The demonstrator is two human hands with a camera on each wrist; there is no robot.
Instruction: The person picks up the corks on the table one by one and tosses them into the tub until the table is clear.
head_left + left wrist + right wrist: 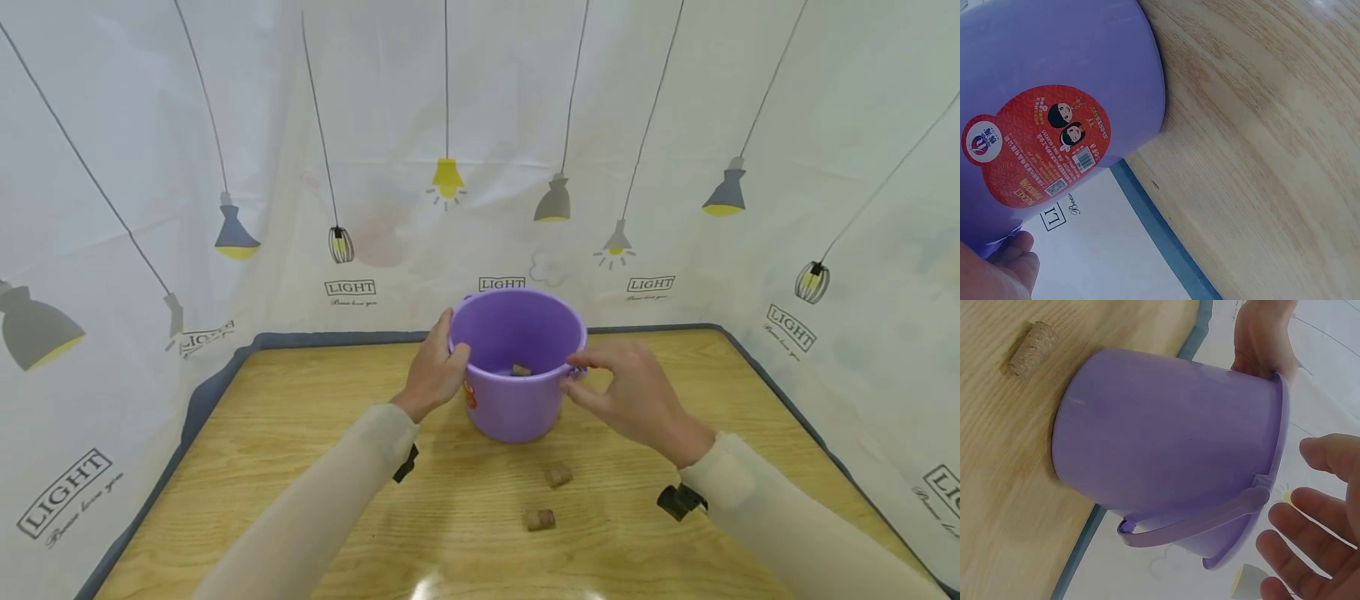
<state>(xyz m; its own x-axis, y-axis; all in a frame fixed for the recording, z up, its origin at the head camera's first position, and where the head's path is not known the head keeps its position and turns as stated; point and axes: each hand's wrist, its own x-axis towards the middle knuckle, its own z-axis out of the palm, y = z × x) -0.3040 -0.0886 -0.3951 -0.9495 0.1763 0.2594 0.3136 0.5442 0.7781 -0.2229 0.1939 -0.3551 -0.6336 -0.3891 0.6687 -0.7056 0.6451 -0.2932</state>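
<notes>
A purple plastic bucket (517, 408) stands on the wooden table, its handle (1191, 528) hanging down along the side in the right wrist view. The left hand (437, 367) grips the rim on the left, thumb at the lip and fingers outside. At the right rim, by the handle joint, is the right hand (633, 392); its fingers look spread and just off the bucket in the right wrist view. Inside the bucket lies a cork (521, 370). Two more corks, one nearer the bucket (558, 476) and one closer to the front (539, 520), lie on the table.
A red sticker (1047, 144) is on the bucket's left side. The wooden table (300, 467) has a dark blue edge (337, 339). White sheeting (405, 100) printed with hanging lamps rises behind and on both sides.
</notes>
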